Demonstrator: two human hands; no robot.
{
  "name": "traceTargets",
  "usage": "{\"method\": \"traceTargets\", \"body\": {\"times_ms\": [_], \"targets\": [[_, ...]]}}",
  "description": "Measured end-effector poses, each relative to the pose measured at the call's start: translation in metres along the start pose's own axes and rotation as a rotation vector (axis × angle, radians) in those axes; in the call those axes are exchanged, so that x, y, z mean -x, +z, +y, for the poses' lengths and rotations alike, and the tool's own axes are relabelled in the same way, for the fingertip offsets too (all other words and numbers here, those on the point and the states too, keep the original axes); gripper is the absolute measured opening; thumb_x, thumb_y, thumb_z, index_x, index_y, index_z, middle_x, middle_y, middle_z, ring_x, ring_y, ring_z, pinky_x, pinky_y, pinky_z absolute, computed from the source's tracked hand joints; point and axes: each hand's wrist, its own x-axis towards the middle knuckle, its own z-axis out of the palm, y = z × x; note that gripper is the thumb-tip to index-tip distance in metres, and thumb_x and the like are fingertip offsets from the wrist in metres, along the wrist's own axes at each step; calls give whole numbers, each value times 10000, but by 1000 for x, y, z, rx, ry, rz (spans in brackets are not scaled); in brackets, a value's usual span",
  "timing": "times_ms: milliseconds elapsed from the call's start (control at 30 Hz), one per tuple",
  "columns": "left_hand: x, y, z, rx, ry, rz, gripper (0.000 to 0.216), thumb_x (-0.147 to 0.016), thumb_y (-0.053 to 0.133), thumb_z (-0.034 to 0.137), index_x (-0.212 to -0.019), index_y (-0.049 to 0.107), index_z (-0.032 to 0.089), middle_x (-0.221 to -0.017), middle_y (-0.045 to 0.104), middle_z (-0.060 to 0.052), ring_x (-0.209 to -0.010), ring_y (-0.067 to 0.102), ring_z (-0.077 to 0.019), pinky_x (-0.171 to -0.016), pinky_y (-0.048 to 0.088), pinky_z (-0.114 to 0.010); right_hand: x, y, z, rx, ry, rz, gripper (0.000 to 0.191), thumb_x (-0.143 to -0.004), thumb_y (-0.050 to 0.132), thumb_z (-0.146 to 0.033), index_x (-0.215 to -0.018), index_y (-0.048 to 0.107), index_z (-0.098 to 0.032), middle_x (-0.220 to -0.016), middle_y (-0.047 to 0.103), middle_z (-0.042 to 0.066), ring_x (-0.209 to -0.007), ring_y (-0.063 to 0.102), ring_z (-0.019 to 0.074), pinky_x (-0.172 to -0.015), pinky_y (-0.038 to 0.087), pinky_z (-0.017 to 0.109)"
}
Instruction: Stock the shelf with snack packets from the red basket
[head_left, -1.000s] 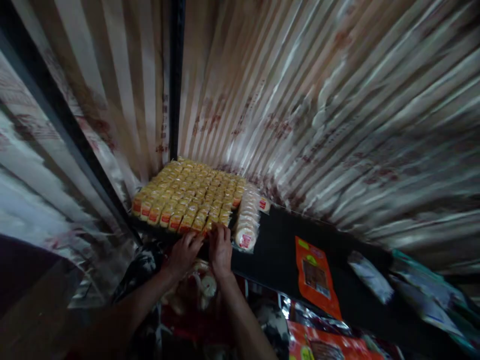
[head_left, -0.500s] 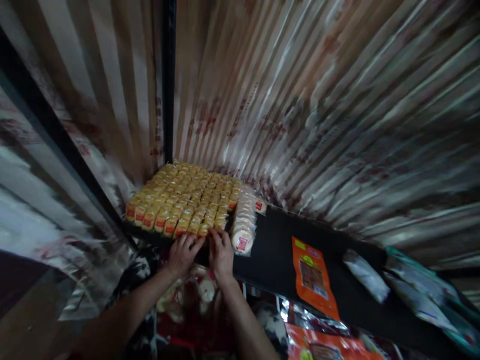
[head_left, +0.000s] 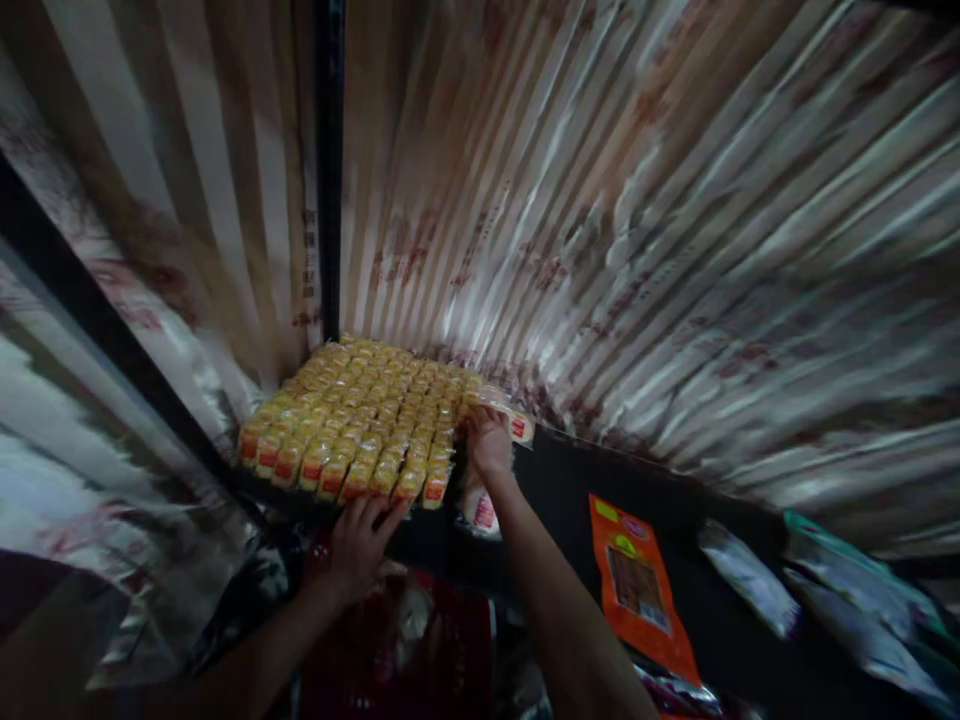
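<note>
Right hand (head_left: 487,440) has advanced along the white packet row (head_left: 484,510), its grip unclear; left hand (head_left: 362,540), fingers spread, touches the yellow packet block (head_left: 352,420) on the shelf (head_left: 555,500).

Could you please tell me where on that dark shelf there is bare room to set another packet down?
Bare shelf lies between the white packets by the right hand and the orange pouch. The corner is crowded with yellow packets, the left hand at their front edge.
</note>
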Motion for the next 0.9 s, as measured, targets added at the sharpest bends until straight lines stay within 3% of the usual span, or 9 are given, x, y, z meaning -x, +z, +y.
{"method": "traceTargets", "body": {"times_ms": [67, 133, 333, 467, 600, 733, 833, 900], "targets": [[1, -1, 1, 24, -6, 15, 505, -811, 540, 587, -1206, 618, 282, -960, 599, -80, -897, 505, -223, -767, 445, -317, -6, 4, 0, 56, 24, -56, 281, -857, 471, -185, -1087, 628, -147, -1066, 648, 130, -1020, 521, 259, -876, 378, 334], [0, -1, 2, 42, -16, 38, 560, -787, 528, 642, -1183, 639, 262, -960, 596, -91, -904, 502, -234, -774, 439, -328, -7, 7, 0, 91, 42, -62, 309, -841, 497, -201, -1123, 601, -133, -1081, 630, 146, -1015, 512, 272, -856, 382, 335], [-3, -3, 4, 27, -30, 56, 367, -866, 530, 441, -1177, 641, 282, -941, 612, -75, -843, 508, -215, -724, 442, -309, -6, 10, 4, 59, -21, 5, 230, -821, 507, -199, -1011, 632, -169, -1026, 618, 132, -965, 503, 256, -850, 384, 342], [-1, -3, 3, 21, -32, 43, 335, -866, 554, 291, -1194, 625, 289, -911, 615, -59, -836, 509, -205, -736, 448, -302, -9, 5, 11, -121, 20, 83, 179, -801, 495, -197, -924, 623, -177, -938, 647, 92, -875, 547, 213, -792, 414, 320], [2, -1, 3, 17, -43, -6, 433, -808, 625, 194, -1227, 592, 297, -938, 617, -45, -853, 514, -201, -743, 449, -302, -5, -25, 8, -323, 35, 197, 178, -825, 480, -299, -895, 590, -178, -850, 658, 55, -766, 590, 183, -714, 442, 300], [3, -1, 3, 28, -41, -12, 436, -804, 639, 198, -1228, 589, 283, -946, 622, -49, -864, 517, -206, -757, 447, -309, 21, -70, -4, -342, 87, 352, 249, -850, 491, -390, -941, 576, -176, -865, 658, 60, -750, 601, 180, -704, 464, 310], [2, -4, 3, 9, -22, 14, 430, -816, 615, 146, -1225, 589, 277, -931, 630, -41, -845, 523, -195, -750, 445, -302, 55, -87, -15, -341, 20, 332, 277, -856, 496, -420, -941, 580, -170, -874, 648, 70, -762, 603, 183, -712, 480, 317], [1, -6, 3, -3, 2, 18, 422, -823, 597, 117, -1218, 592, 266, -943, 634, -38, -844, 530, -187, -751, 448, -297, 81, -84, -21, -359, -50, 238, 259, -865, 493, -413, -925, 585, -178, -861, 649, 67, -773, 606, 187, -724, 488, 320]]}}
